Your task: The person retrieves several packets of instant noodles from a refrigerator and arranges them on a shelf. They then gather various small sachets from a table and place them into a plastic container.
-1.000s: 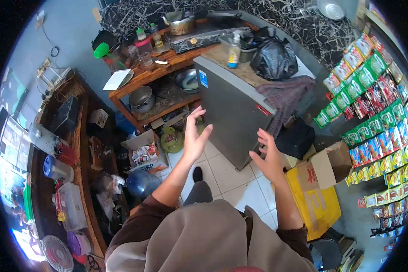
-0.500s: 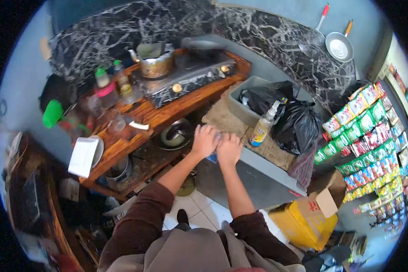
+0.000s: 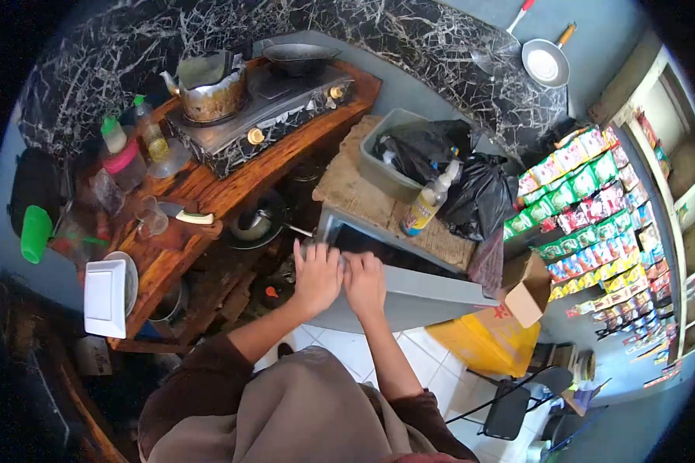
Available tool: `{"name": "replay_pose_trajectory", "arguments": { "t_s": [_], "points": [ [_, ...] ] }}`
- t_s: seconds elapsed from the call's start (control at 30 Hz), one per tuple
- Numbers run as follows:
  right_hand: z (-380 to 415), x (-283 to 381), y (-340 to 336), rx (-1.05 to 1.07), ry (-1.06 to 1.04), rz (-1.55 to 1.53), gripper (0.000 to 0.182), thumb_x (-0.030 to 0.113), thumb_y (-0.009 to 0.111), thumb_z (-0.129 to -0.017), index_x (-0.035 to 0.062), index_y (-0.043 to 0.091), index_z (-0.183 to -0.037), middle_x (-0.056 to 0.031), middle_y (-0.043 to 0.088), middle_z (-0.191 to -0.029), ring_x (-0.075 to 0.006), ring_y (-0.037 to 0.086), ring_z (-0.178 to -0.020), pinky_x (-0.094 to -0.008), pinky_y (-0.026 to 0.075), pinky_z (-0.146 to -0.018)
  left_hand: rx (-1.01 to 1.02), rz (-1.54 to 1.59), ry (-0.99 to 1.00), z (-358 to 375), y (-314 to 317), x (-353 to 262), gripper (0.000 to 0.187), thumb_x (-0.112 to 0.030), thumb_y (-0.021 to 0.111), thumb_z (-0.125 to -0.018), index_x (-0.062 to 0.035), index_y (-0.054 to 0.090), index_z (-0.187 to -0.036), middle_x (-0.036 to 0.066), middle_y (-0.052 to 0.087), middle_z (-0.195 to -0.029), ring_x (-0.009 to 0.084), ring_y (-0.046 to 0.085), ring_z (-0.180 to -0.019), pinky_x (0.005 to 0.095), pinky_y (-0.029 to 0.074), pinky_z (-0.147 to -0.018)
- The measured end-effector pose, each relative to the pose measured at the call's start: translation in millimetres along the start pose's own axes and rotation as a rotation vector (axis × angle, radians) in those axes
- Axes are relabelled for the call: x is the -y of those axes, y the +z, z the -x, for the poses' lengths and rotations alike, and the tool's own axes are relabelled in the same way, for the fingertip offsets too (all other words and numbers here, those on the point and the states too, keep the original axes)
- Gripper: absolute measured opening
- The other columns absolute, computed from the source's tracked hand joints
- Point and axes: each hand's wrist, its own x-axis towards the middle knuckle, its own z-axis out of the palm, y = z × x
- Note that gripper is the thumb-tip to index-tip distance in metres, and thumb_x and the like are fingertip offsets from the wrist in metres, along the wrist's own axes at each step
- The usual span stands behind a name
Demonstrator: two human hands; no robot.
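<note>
A low grey refrigerator (image 3: 328, 221) stands ahead of me, its door (image 3: 432, 287) swung partly out so a dark gap shows inside. My right hand (image 3: 364, 284) has its fingers bent over the top edge of this door, near its free end. Close beside it, my left hand (image 3: 319, 279) curls over the door's corner, and a small greyish patch shows by its fingertips. On the worn board (image 3: 347, 184) covering the refrigerator are a spray bottle (image 3: 427, 202), a grey plastic tub (image 3: 386, 174) and black plastic bags (image 3: 483, 197).
To the left, a wooden counter (image 3: 274, 166) carries a stove (image 3: 232, 143), a kettle (image 3: 212, 96), bottles, a knife (image 3: 193, 217) and a white dish (image 3: 106, 297). A pan (image 3: 255, 220) rests below. Hanging sachets (image 3: 587, 224) and a yellow box (image 3: 486, 339) are at right.
The refrigerator door has come open toward me, with both hands moving along on it. My view has shifted to the right, and the dark interior now shows.
</note>
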Motion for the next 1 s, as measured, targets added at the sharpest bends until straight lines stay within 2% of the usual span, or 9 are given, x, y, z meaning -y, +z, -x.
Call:
{"name": "replay_pose_trajectory", "arguments": {
  "t_s": [0.2, 0.33, 0.4, 0.47, 0.53, 0.67, 0.8, 0.87, 1.0],
  "points": [
    [102, 7, -51, 0.035, -0.133, -0.177, 0.015, 0.008, 0.057, -0.069, 0.0063, 0.056, -0.084, -0.0098, 0.053, -0.083, -0.0296, 0.051, -0.081, -0.0399, 0.04, -0.078, 0.283, 0.0, 0.151, 88, -38, -37, 0.027, -0.024, 0.049, -0.077, -0.0022, 0.046, -0.093, 0.015, 0.047, -0.092, 0.0307, 0.046, -0.089, 0.0483, 0.034, -0.079],
    [157, 3, -96, 0.013, -0.007, -0.2, 0.012, 0.007, 0.061, -0.06, 0.0059, 0.054, -0.071, -0.0094, 0.053, -0.088, -0.0284, 0.051, -0.084, -0.0396, 0.04, -0.078, 0.593, 0.522, 0.34, 120, -36, -60, 0.026, -0.022, 0.048, -0.081, 0.0004, 0.043, -0.094, 0.016, 0.049, -0.088, 0.034, 0.048, -0.084, 0.0416, 0.038, -0.075],
    [186, 2, -128, 0.098, 0.126, -0.114, 0.012, 0.009, 0.062, -0.061, 0.0055, 0.056, -0.071, -0.0134, 0.05, -0.102, -0.0318, 0.046, -0.099, -0.0429, 0.036, -0.085, 0.731, 0.721, 0.355, 137, -32, -85, 0.026, -0.021, 0.047, -0.082, 0.001, 0.042, -0.094, 0.016, 0.051, -0.086, 0.035, 0.05, -0.084, 0.0404, 0.039, -0.075],
    [216, -1, -159, 0.127, 0.261, -0.082, 0.027, 0.01, 0.065, -0.063, 0.005, 0.057, -0.089, -0.0214, 0.034, -0.126, -0.0348, 0.034, -0.117, -0.0437, 0.028, -0.097, 0.873, 0.771, 0.49, 148, -26, -110, 0.028, -0.021, 0.047, -0.084, 0.0016, 0.04, -0.098, 0.016, 0.049, -0.091, 0.0334, 0.049, -0.09, 0.0397, 0.038, -0.078],
    [241, 2, -196, 0.177, 0.406, 0.01, 0.048, 0.01, 0.065, -0.064, 0.004, 0.049, -0.108, -0.0252, 0.023, -0.132, -0.0375, 0.03, -0.119, -0.0433, 0.026, -0.098, 1.012, 0.951, 0.561, 156, -17, -133, 0.031, -0.022, 0.048, -0.083, 0.0014, 0.04, -0.102, 0.016, 0.048, -0.098, 0.0323, 0.047, -0.096, 0.0384, 0.038, -0.081],
    [293, -10, -240, 0.157, 0.8, 0.24, 0.061, 0.012, 0.058, -0.07, 0.0009, 0.033, -0.125, -0.0237, 0.026, -0.131, -0.0382, 0.031, -0.118, -0.0404, 0.031, -0.095, 0.988, 1.076, 0.886, 165, 20, -164, 0.043, -0.023, 0.049, -0.084, -0.0081, 0.035, -0.122, 0.016, 0.033, -0.126, 0.0302, 0.036, -0.116, 0.0378, 0.031, -0.094],
    [333, -63, -256, 0.1, 0.948, 0.473, 0.055, 0.02, 0.054, -0.076, 0.0089, 0.034, -0.126, -0.0163, 0.034, -0.129, -0.0319, 0.035, -0.117, -0.0428, 0.029, -0.096, 1.092, 1.029, 0.731, 166, 46, -161, 0.038, -0.02, 0.052, -0.082, -0.0123, 0.042, -0.117, 0.014, 0.035, -0.126, 0.0287, 0.038, -0.115, 0.0376, 0.032, -0.095],
    [351, -101, -246, -0.085, 0.789, 0.877, 0.054, 0.033, 0.052, -0.079, 0.0142, 0.035, -0.127, -0.011, 0.036, -0.13, -0.0288, 0.035, -0.119, -0.0474, 0.026, -0.096, 1.044, 0.999, 0.709, 166, 70, -143, 0.035, -0.018, 0.054, -0.08, -0.0095, 0.046, -0.113, 0.013, 0.039, -0.123, 0.0276, 0.039, -0.114, 0.0365, 0.031, -0.095],
    [353, -173, -252, -0.284, 0.888, 1.007, 0.051, 0.046, 0.047, -0.081, 0.0187, 0.04, -0.124, -0.0016, 0.039, -0.129, -0.0258, 0.035, -0.12, -0.051, 0.024, -0.095, 1.065, 0.863, 0.557, 150, 104, -90, 0.032, -0.017, 0.054, -0.08, -0.007, 0.049, -0.11, 0.012, 0.047, -0.115, 0.0266, 0.042, -0.11, 0.0356, 0.033, -0.094]
  ]
}}
